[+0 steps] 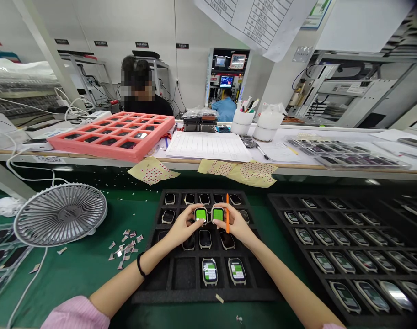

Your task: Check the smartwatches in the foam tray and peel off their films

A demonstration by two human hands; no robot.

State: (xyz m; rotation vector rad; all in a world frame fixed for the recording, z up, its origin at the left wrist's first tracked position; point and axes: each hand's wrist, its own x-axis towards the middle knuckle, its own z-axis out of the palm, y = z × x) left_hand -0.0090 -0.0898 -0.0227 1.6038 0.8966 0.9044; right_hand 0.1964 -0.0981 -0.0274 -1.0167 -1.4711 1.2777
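Note:
My left hand (184,227) pinches a small watch body with a lit green screen (200,214) over a black foam tray (181,277). My right hand (236,225) grips a second green-screened watch body (217,214) and also holds a thin orange stick (227,219) upright between its fingers. The two watch bodies are side by side, almost touching. Below my hands, two more watch bodies with lit screens (210,271) lie in the tray's lower pockets. Dark-screened ones fill the upper rows.
A second black tray (280,205) of watch bodies lies at right. A small white fan (60,214) stands at left, with scraps of peeled film (125,246) on the green mat. A pink tray (92,147) and papers (208,146) sit on the raised shelf. A person sits beyond it.

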